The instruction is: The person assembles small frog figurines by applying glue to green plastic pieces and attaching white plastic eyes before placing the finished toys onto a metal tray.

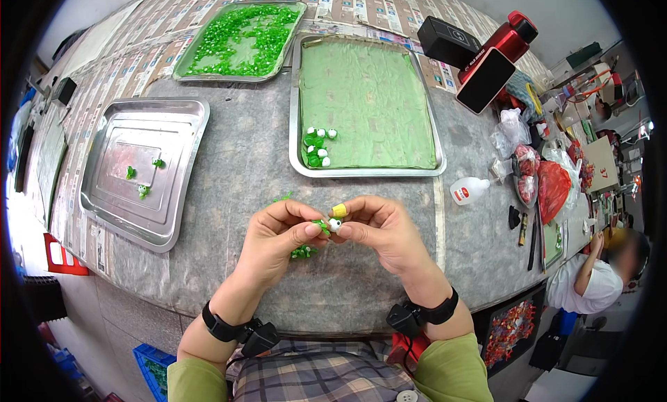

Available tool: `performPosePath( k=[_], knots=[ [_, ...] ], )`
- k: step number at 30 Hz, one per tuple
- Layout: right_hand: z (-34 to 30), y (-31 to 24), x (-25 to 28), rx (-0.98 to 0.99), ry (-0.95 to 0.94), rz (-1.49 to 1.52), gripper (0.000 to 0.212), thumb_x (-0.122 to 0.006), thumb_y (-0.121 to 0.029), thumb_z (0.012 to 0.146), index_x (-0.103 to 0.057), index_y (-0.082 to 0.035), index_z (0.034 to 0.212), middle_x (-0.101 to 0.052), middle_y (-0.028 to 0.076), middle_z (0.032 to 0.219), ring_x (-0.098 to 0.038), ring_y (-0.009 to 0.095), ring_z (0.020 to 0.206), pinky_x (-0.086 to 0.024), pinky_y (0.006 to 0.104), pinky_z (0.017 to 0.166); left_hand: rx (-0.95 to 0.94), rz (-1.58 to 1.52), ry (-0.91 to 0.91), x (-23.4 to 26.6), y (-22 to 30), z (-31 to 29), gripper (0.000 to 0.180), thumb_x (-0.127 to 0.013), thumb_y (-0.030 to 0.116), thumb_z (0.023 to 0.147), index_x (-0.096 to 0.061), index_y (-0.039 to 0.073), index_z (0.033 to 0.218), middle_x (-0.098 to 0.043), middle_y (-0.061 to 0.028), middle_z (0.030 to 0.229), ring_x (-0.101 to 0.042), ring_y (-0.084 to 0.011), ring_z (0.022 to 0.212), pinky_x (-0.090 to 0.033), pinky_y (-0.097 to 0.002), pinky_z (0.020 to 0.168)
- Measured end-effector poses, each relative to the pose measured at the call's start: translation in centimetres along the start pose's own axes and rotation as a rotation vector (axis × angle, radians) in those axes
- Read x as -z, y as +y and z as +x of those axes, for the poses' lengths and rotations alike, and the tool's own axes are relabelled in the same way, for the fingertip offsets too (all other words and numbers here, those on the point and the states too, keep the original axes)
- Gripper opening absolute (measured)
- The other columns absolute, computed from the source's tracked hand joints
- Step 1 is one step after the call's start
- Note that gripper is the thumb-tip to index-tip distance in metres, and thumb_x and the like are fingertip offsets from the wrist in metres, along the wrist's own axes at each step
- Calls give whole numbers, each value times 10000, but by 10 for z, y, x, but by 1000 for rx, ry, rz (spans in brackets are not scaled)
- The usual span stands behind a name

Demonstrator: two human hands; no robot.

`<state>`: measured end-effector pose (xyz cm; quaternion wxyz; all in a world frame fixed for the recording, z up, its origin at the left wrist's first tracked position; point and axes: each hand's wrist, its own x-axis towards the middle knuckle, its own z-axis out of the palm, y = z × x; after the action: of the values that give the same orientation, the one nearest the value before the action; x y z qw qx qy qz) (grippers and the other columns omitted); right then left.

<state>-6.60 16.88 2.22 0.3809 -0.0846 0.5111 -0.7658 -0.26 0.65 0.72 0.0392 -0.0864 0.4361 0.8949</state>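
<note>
Green-and-white small plastic bead piece [328, 225] sits pinched between the closed fingertips of the left hand [278, 239] and right hand [379, 232], above a grey felt-covered table [236, 173], with loose green beads [303, 252] just beneath the left hand's thumb and a cloth-lined metal tray [368, 103] beyond.

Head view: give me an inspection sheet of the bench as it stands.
Surface: grey felt-covered table, printed paper sheets beyond.
Job's things: small green piece and white bead pinched between both hands; loose green pieces beneath.
Trays: green-lined tray with a few finished pieces; bare steel tray with three; far tray full of green pieces.
Clutter: glue bottle, red flask, bags at right.
Grips: left hand and right hand both pinching.
Cables: nothing seen.
Surroundings: seated person at right.
</note>
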Motion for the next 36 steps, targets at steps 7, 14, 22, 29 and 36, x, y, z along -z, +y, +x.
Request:
performPosePath(
  k=[7, 14, 22, 29, 36],
  knots=[
    [-3, 1, -8, 223, 115, -126, 194, -585, 4, 731, -536, 22, 918, -576, 55, 854, -552, 98, 781, -447, 206, 715, 18, 33, 91, 1, 0, 1, 125, -594, 80, 740, -527, 20, 828, -577, -60, 752, -575, -125, 659, -502, -248, 601],
    [-5, 1, -11, 226, 104, -199, 180, -585, -1, 735, -542, 21, 908, -580, 54, 854, -549, 84, 783, -444, 190, 695, 2, 63, 67, 2, -2, 1, 93, -575, 49, 754, -547, 7, 832, -586, -66, 765, -562, -106, 671, -475, -223, 614],
    [-6, 5, -10, 116, 91, -173, 187, -570, -26, 754, -546, 23, 933, -584, 63, 831, -560, 93, 771, -450, 193, 685, -340, 610, 33, 1, -2, 0, 67, -585, -56, 691, -556, -26, 744, -545, -64, 738, -532, -107, 650, -441, -207, 575],
    [-5, 1, -5, 63, 5, -161, 239, -547, -56, 777, -532, 34, 999, -586, 80, 853, -568, 117, 767, -465, 217, 687, -491, 912, -7, -5, 6, -1, 88, -620, -41, 649, -566, -7, 709, -549, -58, 691, -522, -125, 622, -413, -221, 543],
    [3, 8, 0, 15, -5, -126, 229, -540, -81, 788, -537, 34, 985, -588, 79, 854, -571, 121, 755, -469, 226, 683, -468, 973, 62, -4, 4, -1, 80, -631, 14, 666, -572, 22, 719, -569, -59, 670, -544, -128, 599, -430, -235, 520]
  ],
)
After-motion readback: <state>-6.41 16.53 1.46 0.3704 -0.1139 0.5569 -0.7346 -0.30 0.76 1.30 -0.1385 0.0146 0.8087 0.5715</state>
